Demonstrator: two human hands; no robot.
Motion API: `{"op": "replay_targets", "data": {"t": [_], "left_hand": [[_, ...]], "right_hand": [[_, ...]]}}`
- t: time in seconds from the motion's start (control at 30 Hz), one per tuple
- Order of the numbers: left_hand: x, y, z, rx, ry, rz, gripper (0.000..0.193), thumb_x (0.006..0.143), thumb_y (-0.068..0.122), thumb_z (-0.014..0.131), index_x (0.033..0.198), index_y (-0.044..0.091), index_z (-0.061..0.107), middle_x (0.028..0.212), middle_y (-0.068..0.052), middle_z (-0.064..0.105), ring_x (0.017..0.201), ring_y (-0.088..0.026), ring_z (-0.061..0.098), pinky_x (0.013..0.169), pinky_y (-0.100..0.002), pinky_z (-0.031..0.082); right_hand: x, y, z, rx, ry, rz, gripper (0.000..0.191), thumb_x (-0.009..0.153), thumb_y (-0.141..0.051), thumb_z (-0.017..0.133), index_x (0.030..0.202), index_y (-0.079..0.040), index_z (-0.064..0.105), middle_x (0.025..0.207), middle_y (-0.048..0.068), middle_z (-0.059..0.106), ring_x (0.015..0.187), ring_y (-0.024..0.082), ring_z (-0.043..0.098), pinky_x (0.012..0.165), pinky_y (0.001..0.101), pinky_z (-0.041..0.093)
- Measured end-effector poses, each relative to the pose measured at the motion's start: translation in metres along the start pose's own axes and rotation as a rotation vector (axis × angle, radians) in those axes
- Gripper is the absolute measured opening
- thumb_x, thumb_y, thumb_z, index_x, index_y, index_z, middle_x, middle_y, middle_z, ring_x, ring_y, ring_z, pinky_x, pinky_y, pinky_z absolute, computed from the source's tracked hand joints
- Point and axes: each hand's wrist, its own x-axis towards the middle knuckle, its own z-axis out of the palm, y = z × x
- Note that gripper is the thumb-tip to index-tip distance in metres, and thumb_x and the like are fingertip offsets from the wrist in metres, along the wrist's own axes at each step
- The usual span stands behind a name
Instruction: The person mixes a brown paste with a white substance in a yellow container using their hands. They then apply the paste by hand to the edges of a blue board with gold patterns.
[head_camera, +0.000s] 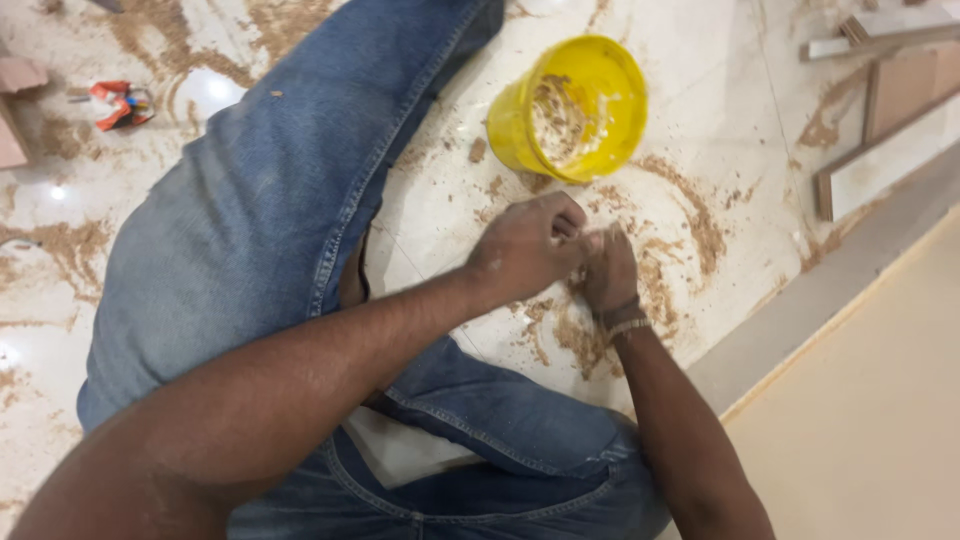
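Fingers of both hands curled and bunched together over the floor, knuckles up. Left hand (525, 250) closed in a loose fist, pressed against the right hand (608, 270); right fingers (600, 243) pinched narrow, tips meeting the left. Cannot tell what, if anything, sits between them: too small, hidden by the knuckles. Right wrist wears a bracelet (626, 325).

Head view: sawdust (580, 335) lies scattered on the pale glossy floor (440, 200), directly under and around both hands, thickest just below the right wrist and in an arc to the right of the hands. Yellow bucket (570, 108) stands just beyond the hands, near but not touching, tipped toward the camera, with sawdust and pale residue inside. Bent leg in blue jeans (260, 220) fills the left and lower frame, beside the left forearm.

Red and orange tool (118, 104) lies far left on the floor, well apart from the hands. Wood strips and board offcuts (880, 90) lie top right, also well apart. Grey sill and tan panel (870, 400) run along the right edge. More sawdust patches at the left and top of the floor.
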Motion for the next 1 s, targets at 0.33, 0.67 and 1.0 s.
{"op": "replay_targets", "data": {"t": [0.33,0.67,1.0], "left_hand": [[-0.003,-0.012,-0.005,0.058,0.01,-0.086,0.038,0.089,0.037,0.073,0.109,0.006,0.064,0.103,-0.01,0.073,0.1,-0.024,0.071,0.09,-0.039,0.055],[0.0,-0.004,-0.009,0.029,0.023,-0.016,0.038,0.09,0.038,0.072,0.109,0.006,0.064,0.102,-0.01,0.072,0.1,-0.025,0.069,0.089,-0.041,0.054],[-0.001,-0.011,-0.006,0.019,-0.006,-0.032,0.04,0.088,0.039,0.072,0.109,0.006,0.064,0.102,-0.01,0.074,0.099,-0.025,0.073,0.087,-0.04,0.056]], "right_hand": [[0.0,0.014,-0.048,0.206,0.391,0.128,0.03,0.098,-0.008,0.067,0.124,0.008,0.062,0.121,0.021,0.066,0.106,0.034,0.064,0.09,0.0389,0.054],[-0.052,0.031,-0.032,0.862,0.66,1.079,0.037,0.091,-0.015,0.064,0.127,-0.007,0.066,0.126,0.018,0.063,0.107,0.028,0.059,0.087,0.038,0.049],[-0.041,-0.039,0.031,-0.294,0.487,0.725,0.05,0.081,-0.018,0.071,0.126,0.004,0.064,0.128,0.032,0.06,0.125,0.05,0.051,0.11,0.0566,0.039]]}}
